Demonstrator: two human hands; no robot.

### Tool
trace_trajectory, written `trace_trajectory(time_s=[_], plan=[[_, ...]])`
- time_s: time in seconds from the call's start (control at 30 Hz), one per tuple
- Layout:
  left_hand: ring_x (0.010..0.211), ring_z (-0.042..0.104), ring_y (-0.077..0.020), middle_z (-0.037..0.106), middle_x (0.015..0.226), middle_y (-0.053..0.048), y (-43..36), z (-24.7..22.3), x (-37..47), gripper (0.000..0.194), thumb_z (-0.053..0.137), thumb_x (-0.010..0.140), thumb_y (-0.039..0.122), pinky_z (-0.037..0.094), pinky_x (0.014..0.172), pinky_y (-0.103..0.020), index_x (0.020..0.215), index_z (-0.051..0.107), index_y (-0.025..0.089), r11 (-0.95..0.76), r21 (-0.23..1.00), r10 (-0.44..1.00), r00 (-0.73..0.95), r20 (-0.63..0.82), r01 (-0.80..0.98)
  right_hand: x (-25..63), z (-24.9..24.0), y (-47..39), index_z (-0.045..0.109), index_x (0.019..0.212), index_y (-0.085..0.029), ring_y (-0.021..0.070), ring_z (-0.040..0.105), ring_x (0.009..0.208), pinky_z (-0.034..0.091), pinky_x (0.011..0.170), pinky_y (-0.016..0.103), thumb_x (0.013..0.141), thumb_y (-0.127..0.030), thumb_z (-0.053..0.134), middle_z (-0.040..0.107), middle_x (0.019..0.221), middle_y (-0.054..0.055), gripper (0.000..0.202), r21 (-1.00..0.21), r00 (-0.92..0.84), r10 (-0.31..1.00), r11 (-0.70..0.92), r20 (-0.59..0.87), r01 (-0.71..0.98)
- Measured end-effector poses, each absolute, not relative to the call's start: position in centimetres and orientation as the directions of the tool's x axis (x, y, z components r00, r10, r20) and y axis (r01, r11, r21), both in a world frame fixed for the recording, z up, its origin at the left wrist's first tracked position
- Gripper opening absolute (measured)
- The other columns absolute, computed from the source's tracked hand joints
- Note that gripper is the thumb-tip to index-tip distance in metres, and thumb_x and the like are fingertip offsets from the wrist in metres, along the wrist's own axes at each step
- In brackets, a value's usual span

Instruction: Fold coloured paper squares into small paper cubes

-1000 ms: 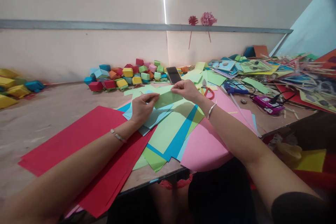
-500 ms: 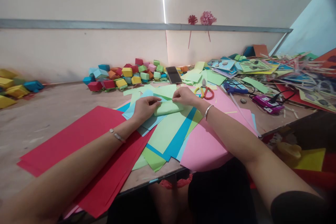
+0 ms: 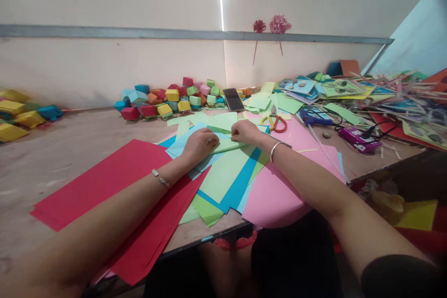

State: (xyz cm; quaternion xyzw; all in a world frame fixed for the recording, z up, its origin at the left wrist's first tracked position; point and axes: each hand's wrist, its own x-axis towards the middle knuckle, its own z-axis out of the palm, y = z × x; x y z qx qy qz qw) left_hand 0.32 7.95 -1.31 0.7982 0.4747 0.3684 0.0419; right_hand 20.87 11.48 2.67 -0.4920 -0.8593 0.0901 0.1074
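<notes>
A narrow folded strip of pale green paper lies between my hands on a loose pile of coloured sheets. My left hand is closed on its left end, thumb and fingers pinched together. On the other end, my right hand presses with curled fingers. Under them are a light blue sheet, a larger pale green sheet and a dark blue sheet. Red sheets lie beneath my left forearm, and a big pink sheet lies under my right.
Pliers with red and yellow handles lie beyond my right hand, near a phone. Small coloured paper boxes crowd the back. To the right are a blue glue gun, a purple box with a cord and piled craft pieces.
The pale green paper lies flatter and narrower than before, and both hands are pressed lower onto it. The whole view has shifted slightly.
</notes>
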Motion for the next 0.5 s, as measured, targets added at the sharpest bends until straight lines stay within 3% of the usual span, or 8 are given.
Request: trace_trajectory(time_s=[0.1,0.17,0.27,0.4,0.5], plan=[[0.083,0.061,-0.0219,0.070,0.088,-0.008,8.1,-0.9,0.2,0.023,0.057,0.080,0.021,0.046,0.078,-0.034,0.075,0.079,0.023,-0.622,0.209,0.719,0.444,0.535,0.755,20.8,2.7,11.5,0.073,0.093,-0.022,0.0154,0.061,0.085,0.032,0.058,0.023,0.079,-0.024,0.073,0.073,0.096,0.002,0.014,-0.249,-0.493,0.865,0.501,0.100,0.829],[0.085,0.062,-0.0213,0.071,0.090,-0.009,8.3,-0.6,0.1,0.030,0.051,0.083,0.017,0.046,0.078,-0.032,0.084,0.081,0.023,-0.691,0.139,0.680,0.573,0.457,0.710,20.7,2.7,11.5,0.072,0.095,-0.023,0.0149,0.060,0.084,0.032,0.058,0.022,0.079,-0.025,0.073,0.072,0.097,0.001,0.016,-0.239,-0.495,0.864,0.502,0.095,0.831],[0.084,0.064,-0.0194,0.072,0.093,-0.009,8.6,-0.2,0.1,0.036,0.046,0.086,0.016,0.047,0.074,-0.029,0.096,0.080,0.022,-0.738,0.178,0.666,0.660,0.348,0.651,20.7,2.7,11.5,0.072,0.093,-0.022,0.0147,0.060,0.083,0.032,0.058,0.022,0.080,-0.024,0.071,0.071,0.096,0.001,0.013,-0.240,-0.505,0.860,0.508,0.081,0.827],[0.082,0.065,-0.0172,0.071,0.097,-0.007,8.6,0.3,0.5,0.035,0.047,0.086,0.022,0.048,0.076,-0.026,0.098,0.080,0.022,-0.657,0.262,0.752,0.590,0.294,0.707,20.8,2.6,11.6,0.072,0.092,-0.021,0.0145,0.059,0.083,0.031,0.058,0.022,0.080,-0.024,0.071,0.071,0.096,0.001,0.012,-0.245,-0.508,0.858,0.511,0.079,0.824],[0.086,0.066,-0.0180,0.071,0.101,-0.007,8.1,1.1,0.9,0.036,0.046,0.087,0.024,0.047,0.077,-0.026,0.102,0.079,0.023,-0.618,0.237,0.785,0.575,0.230,0.749,20.9,2.5,11.8,0.072,0.092,-0.021,0.0138,0.059,0.081,0.031,0.057,0.022,0.080,-0.024,0.071,0.070,0.095,0.001,0.012,-0.253,-0.507,0.859,0.509,0.078,0.823]])
